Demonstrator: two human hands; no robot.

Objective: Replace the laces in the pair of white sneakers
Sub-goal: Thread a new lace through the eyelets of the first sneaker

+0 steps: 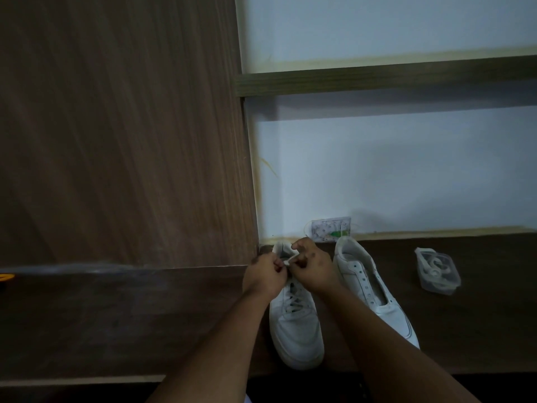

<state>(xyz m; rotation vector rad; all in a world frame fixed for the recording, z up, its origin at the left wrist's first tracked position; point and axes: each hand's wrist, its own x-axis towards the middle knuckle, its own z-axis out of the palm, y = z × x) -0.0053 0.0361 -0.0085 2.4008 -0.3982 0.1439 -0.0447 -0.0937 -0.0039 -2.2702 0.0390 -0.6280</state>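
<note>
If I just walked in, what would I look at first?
Probably the two hands, left hand and right hand, pinching a white lace over the laced sneaker in the middle of the dark shelf. Right beside it lies the second sneaker, its eyelets bare, and further right a clear plastic box.

You are looking at a dim, soft, grainy view, with straight edges bowing outward and shadows darkening the bottom.
</note>
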